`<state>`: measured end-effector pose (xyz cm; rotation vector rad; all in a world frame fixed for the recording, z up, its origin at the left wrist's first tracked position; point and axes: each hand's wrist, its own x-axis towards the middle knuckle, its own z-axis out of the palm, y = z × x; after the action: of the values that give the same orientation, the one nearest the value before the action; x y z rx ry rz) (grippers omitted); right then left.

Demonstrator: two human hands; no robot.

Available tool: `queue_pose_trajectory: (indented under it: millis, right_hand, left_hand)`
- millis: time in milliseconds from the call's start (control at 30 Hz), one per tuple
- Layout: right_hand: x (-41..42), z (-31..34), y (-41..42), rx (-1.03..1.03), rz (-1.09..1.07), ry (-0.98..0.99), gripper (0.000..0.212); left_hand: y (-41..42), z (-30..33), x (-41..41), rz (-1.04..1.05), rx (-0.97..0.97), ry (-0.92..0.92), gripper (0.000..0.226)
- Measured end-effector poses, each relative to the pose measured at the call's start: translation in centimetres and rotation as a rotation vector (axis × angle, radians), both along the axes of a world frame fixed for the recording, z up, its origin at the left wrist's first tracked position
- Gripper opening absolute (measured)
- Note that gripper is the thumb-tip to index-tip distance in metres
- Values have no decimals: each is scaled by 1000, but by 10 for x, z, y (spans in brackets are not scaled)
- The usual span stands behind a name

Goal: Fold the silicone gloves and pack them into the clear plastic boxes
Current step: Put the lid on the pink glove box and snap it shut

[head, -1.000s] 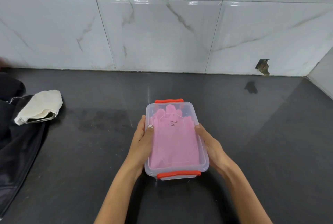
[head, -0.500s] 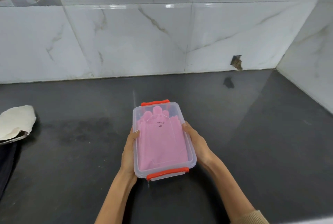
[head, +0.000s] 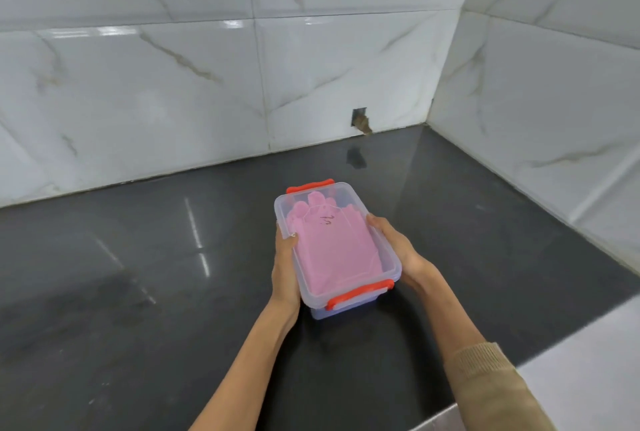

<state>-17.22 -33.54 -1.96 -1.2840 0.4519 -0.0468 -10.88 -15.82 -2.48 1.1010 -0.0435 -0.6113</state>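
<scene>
Centrally in the view, a clear rectangular plastic box (head: 337, 250) with a translucent lid is held between two bare hands above or on a glossy black stone countertop (head: 138, 292); whether its base touches the surface cannot be told. Orange-red clip handles are seen at both short ends of the box, the near clip (head: 360, 293) facing the person and the far clip (head: 310, 185) pointing toward the wall. The box is turned slightly, with its far end angled to the left.

Inside, under the closed lid, a pink silicone glove (head: 334, 245) is laid flat and fills most of the box, its fingers directed at the far end. A small dark mark is visible near the glove's fingers.

The left hand (head: 285, 264) is pressed along the left long side of the box, thumb resting on the lid's edge. The right hand (head: 398, 247) is clamped against the right long side, fingers wrapped beneath the rim. A tan knitted sleeve (head: 495, 382) covers the right forearm.

White marble-patterned wall tiles (head: 173, 84) are seen behind the counter and at the right, meeting in a corner. A small square hole (head: 360, 119) is cut in the back tile just above the counter.
</scene>
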Motion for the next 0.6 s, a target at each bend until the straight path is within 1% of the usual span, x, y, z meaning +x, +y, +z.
queue_pose_trajectory:
  millis: [67,200,367,500,600]
  right_hand:
    - [-6,2,-14,-17,-24,-1,34]
    - [-15,4,-33,44,-66,10,31]
    - [-21,2,-45,99,-87,-23,31]
    - [-21,1,-47,81,-91,-12,27]
    - [-23,5,-46,48,-65,-14,31]
  left_hand:
    - [-16,4,-3,-23,22,-27,59]
    - [-40,6,-6,-53,56,-47,54]
    - [-53,8,-9,-104,63,-58,59]
    - [-52,9,-9,-124,62,-84,64]
    - [-48,13,-7,-146,117,-170,65]
